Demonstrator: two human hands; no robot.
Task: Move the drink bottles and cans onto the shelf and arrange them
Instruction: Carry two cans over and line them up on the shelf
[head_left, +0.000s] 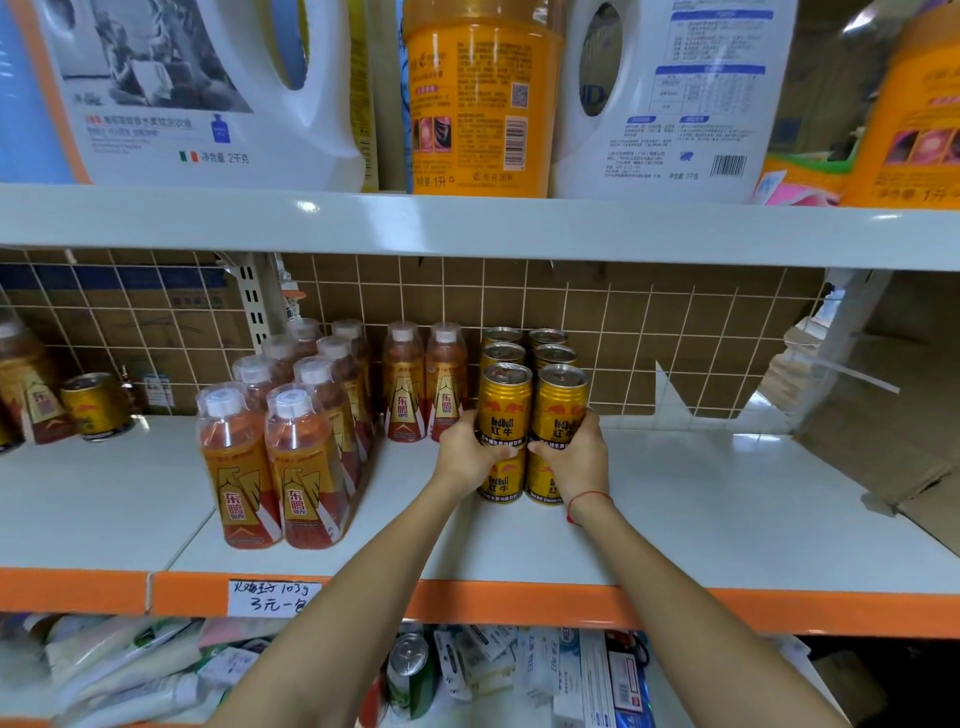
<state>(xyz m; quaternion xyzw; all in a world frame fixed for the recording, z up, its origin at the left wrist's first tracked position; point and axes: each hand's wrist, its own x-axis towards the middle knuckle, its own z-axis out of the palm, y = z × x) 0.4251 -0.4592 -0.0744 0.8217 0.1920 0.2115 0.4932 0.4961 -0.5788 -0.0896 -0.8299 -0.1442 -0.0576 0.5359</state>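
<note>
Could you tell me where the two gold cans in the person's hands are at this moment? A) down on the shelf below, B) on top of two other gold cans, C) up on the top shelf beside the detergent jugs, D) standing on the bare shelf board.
B: the left hand and right hand each hold an upper gold can, directly above two lower gold cans on the shelf.
</note>
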